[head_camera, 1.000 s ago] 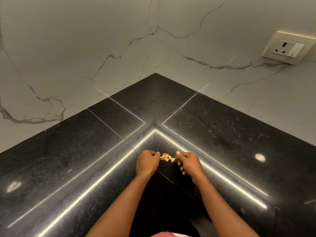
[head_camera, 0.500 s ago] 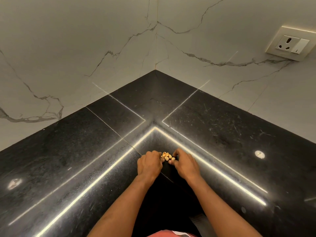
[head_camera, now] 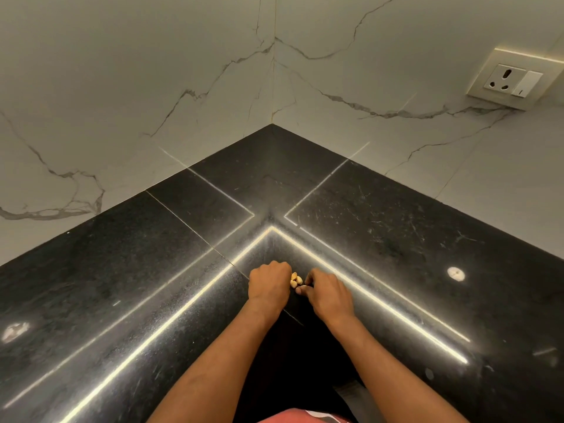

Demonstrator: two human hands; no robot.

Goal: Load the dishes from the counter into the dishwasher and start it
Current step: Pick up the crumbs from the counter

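Both grips have closed in on each other since a second ago, and the little heap between them shows fewer pieces than it did.

Head view: the left grip, a bare hand, sits knuckles-up with its fingers curled under, its inner side touching the pale nut-like pieces. I cannot tell whether anything is tucked inside that fist. The right grip is curled too, thumb tip and bent forefinger right at the near side of the heap; whether it actually pinches a piece, I cannot tell. Only a narrow gap, filled by the pieces, separates the two.

All of this lies on the black counter, an L-shaped slab. The grips work close to its inner corner, just beside a thin seam that runs diagonally under the left wrist. The front edge there is lost in shadow between the forearms. Polished surface runs wide to the left, to the right and back to the far corner, well apart from the grips. Two bright reflected strips meet in a point just beyond the knuckles.

Veined marble wall bounds the counter on both far sides. A wall socket sits high on the right wall. A strip of red cloth shows at the bottom edge.
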